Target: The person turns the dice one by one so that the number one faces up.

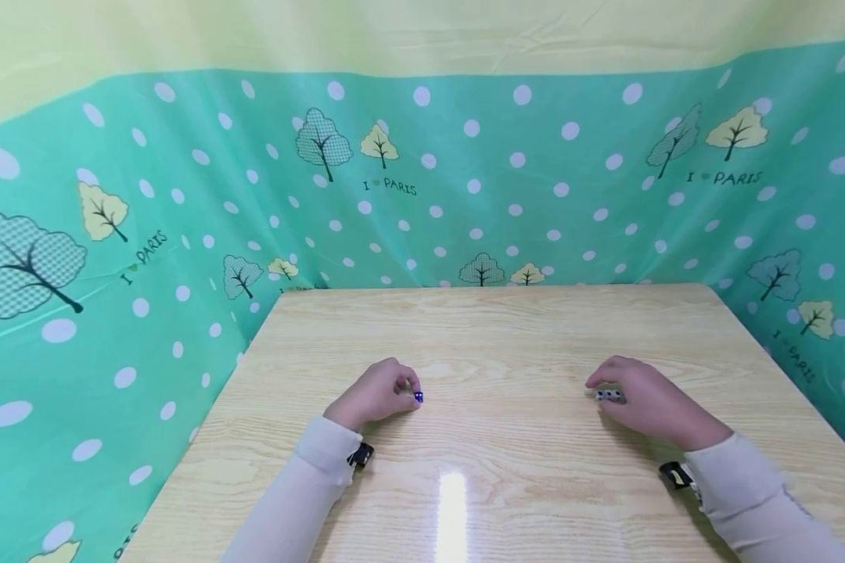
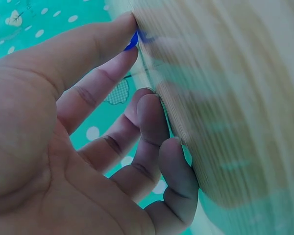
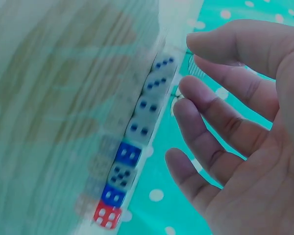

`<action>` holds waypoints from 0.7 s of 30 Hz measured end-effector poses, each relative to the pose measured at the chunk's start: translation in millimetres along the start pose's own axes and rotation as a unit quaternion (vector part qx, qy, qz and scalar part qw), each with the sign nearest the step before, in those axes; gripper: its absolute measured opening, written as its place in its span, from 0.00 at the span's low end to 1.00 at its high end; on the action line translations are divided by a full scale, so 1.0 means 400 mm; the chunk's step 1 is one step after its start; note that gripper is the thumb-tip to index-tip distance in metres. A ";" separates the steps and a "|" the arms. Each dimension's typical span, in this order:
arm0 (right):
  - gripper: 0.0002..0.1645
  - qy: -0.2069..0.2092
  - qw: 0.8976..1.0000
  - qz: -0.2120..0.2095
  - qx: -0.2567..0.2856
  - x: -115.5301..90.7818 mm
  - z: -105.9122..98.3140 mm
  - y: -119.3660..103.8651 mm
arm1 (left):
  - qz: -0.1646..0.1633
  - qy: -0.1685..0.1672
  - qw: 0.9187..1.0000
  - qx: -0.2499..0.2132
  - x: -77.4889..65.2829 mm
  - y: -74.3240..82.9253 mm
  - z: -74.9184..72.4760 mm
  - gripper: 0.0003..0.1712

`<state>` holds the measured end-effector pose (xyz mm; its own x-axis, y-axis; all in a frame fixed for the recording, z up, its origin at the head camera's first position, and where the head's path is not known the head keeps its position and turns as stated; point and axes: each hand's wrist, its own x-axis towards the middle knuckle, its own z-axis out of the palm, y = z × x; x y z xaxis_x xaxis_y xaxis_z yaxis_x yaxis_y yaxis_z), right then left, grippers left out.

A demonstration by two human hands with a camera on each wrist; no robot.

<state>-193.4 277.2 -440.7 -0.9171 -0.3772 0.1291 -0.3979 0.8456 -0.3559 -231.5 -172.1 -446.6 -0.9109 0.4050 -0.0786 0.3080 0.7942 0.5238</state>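
Note:
Between thumb and index finger, my left hand (image 1: 378,392) pinches a small blue die (image 1: 418,397) at the tabletop. Only a blue sliver of that die (image 2: 132,42) shows in the left wrist view, the fingers hiding the rest. My right hand (image 1: 641,397) is beside a row of dice (image 1: 609,396), partly covering it in the head view. From the right wrist, the row has several white dice (image 3: 148,105) with blue pips, two blue dice (image 3: 128,152) and a red die (image 3: 107,217) at one end. The right fingers are loosely bent, with nothing between them.
A pale wooden table (image 1: 507,344) lies under both hands. Green dotted curtain cloth (image 1: 465,203) surrounds its back and sides. Black wrist straps (image 1: 361,455) show at the cuffs. A bright light reflection lies on the near part of the table.

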 end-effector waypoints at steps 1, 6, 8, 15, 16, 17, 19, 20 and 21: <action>0.14 0.002 1.000 -0.003 -0.001 0.001 0.003 -0.005 | 0.001 0.002 1.000 0.000 0.000 0.002 0.000 0.07; 0.15 0.001 1.000 -0.020 -0.005 0.010 0.019 -0.030 | -0.006 0.010 1.000 0.000 -0.002 0.013 0.003 0.07; 0.15 0.001 1.000 -0.026 -0.009 0.014 0.025 -0.039 | -0.006 0.013 1.000 0.004 -0.004 0.016 0.005 0.07; 0.16 0.009 0.998 -0.052 -0.023 0.027 0.039 -0.069 | 0.018 0.015 1.000 0.021 -0.003 0.034 0.010 0.06; 0.16 0.008 0.998 -0.057 -0.023 0.029 0.041 -0.075 | 0.020 0.013 0.999 0.021 -0.002 0.037 0.011 0.06; 0.15 0.006 0.998 -0.060 -0.023 0.031 0.042 -0.080 | 0.023 0.012 0.999 0.021 -0.001 0.041 0.012 0.06; 0.15 0.004 0.998 -0.060 -0.025 0.036 0.046 -0.092 | 0.026 0.009 0.999 0.021 0.001 0.048 0.014 0.06; 0.15 0.003 0.998 -0.060 -0.024 0.039 0.047 -0.097 | 0.027 0.006 0.999 0.021 0.002 0.051 0.016 0.06; 0.15 0.001 0.998 -0.060 -0.023 0.041 0.049 -0.103 | 0.027 0.004 0.999 0.022 0.003 0.055 0.017 0.06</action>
<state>-191.5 229.0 -442.0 -0.8623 -0.4767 0.1710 -0.5064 0.8104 -0.2945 -223.9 -151.1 -441.0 -0.8945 0.4448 -0.0447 0.3683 0.7900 0.4901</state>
